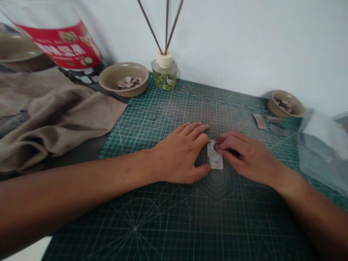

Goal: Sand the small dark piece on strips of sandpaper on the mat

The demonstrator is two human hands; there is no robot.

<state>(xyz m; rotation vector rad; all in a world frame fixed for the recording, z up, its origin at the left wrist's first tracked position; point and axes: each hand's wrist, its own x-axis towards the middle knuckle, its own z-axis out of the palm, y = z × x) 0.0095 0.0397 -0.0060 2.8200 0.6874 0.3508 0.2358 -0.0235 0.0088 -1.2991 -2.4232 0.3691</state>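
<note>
A small pale rectangular piece [215, 158] lies flat on the green gridded cutting mat [174, 214]. My left hand [187, 154] rests palm down on the mat, its index fingertip and thumb touching the piece's left edge, fingers spread. From the right, my right hand [246, 156] pinches at the upper right part of the piece. Between its thumb and fingers is a small dark round thing [216, 146], mostly covered by the fingertips and too small to name.
Behind stand a bowl with small pieces [123, 90], a reed diffuser [164, 74] and a red-labelled jar [65, 43]. A brown cloth [67, 116] lies left. At right are another bowl [281, 112], flat strips [259, 121] and a plastic bag [320, 148].
</note>
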